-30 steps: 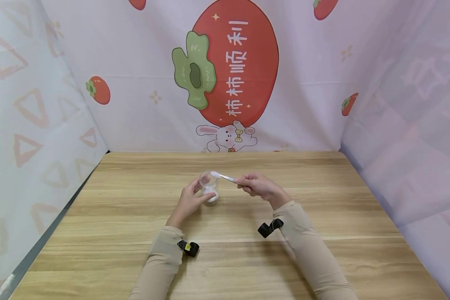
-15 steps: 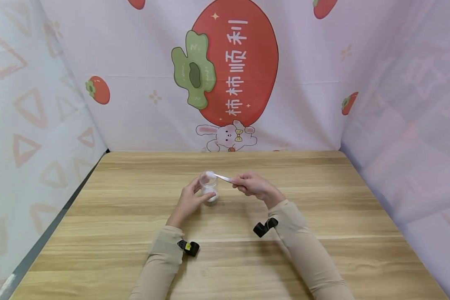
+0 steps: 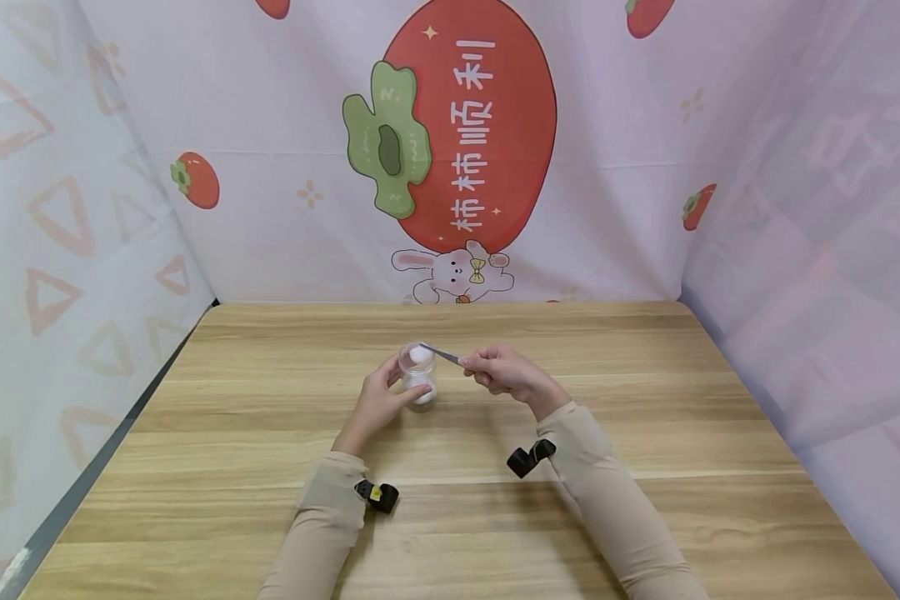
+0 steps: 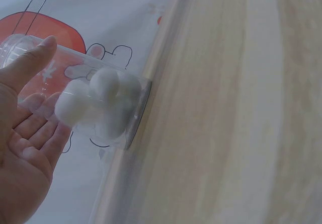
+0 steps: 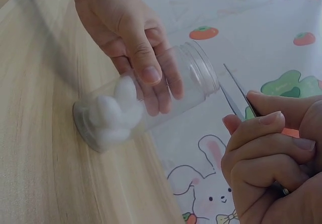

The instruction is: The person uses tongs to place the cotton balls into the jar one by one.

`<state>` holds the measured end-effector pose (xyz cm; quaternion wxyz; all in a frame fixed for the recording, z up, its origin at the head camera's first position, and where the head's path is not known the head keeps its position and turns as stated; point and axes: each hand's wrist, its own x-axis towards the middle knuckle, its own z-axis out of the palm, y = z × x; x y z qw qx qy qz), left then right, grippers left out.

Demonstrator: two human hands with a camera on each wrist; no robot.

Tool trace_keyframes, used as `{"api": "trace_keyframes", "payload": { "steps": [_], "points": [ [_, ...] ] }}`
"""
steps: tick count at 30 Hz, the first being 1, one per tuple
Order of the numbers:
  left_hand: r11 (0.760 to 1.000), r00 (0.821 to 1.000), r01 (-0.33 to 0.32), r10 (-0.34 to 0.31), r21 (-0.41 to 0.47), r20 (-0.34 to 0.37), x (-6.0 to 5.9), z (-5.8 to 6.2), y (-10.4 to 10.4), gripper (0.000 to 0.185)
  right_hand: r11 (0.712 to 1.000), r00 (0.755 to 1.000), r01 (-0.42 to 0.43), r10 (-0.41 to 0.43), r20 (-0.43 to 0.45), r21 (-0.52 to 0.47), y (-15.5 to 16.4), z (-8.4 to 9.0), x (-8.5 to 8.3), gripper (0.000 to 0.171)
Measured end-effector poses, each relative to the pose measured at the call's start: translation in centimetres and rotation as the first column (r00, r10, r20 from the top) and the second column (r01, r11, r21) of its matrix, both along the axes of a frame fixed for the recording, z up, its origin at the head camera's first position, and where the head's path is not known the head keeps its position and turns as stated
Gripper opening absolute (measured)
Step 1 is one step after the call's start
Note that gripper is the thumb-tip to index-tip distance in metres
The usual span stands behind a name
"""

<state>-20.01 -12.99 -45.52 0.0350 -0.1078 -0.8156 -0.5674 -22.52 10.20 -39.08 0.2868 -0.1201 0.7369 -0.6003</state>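
Observation:
A clear plastic jar [image 5: 188,78] stands upright on the table, with several white cotton balls [image 5: 115,110] in its lower part. My left hand [image 3: 378,404] holds the jar from the left, thumb on the near side and fingers behind. In my right hand [image 3: 512,372] a pair of metal tweezers [image 3: 441,353] is pinched between thumb and fingers. Its tips are at the jar's open mouth, spread apart with nothing between them in the right wrist view. In the head view a white cotton ball [image 3: 420,355] shows just below the tips, within the jar's upper part.
The wood-grain table [image 3: 450,517] spreads around both arms. A white printed cloth [image 3: 270,100] hangs at the back, and further cloths hang along both sides. Black wrist cameras on straps [image 3: 531,458] stick out from both sleeves.
My right hand has moved slightly left, bringing the tweezers over the jar's mouth. The cotton ball at their tips has been let go into the jar. My left hand has stayed still.

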Motion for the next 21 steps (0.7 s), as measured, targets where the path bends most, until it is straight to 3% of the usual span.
{"api": "trace_keyframes", "payload": {
  "steps": [21],
  "points": [
    [1.000, 1.000, -0.004, 0.005, -0.010, 0.007, -0.3, -0.4, -0.2, 0.073, 1.000, 1.000, 0.013, -0.013, -0.006, -0.001, 2.1, -0.7, 1.6, 0.027]
  ]
}}
